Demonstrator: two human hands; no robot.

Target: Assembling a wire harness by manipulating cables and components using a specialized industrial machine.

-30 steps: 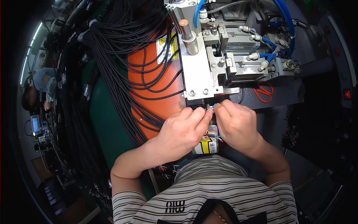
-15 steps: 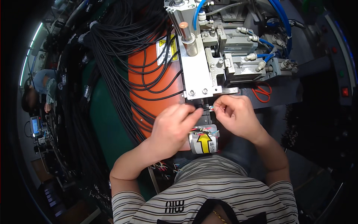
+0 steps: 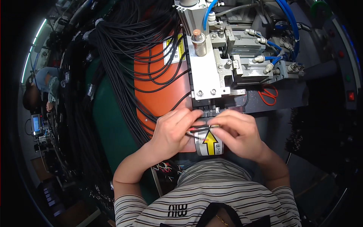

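Observation:
Thin black cables (image 3: 199,128) stretch between my two hands, just in front of the metal fixture. My left hand (image 3: 172,128) is closed around them, with red and white wire ends showing near its fingers. The thumb and fingers of my right hand (image 3: 240,132) pinch the cables' other end, where a small pale tip shows. Below the cables sits a rounded clear-and-white part bearing a yellow arrow (image 3: 210,143). Beyond my fingers lies a small black block (image 3: 210,111) under the fixture's silver plate (image 3: 206,73).
A thick bundle of black cables (image 3: 113,60) drapes over the orange panel (image 3: 162,81) on the left. Pneumatic cylinders (image 3: 249,68) with blue hoses (image 3: 293,26) stand at the back right. Red-handled scissors (image 3: 268,95) lie beside them. Another person (image 3: 47,81) is at far left.
Both hands have come down toward me, away from the black block. The cables are now stretched between them over the yellow arrow. The whole view has shifted slightly.

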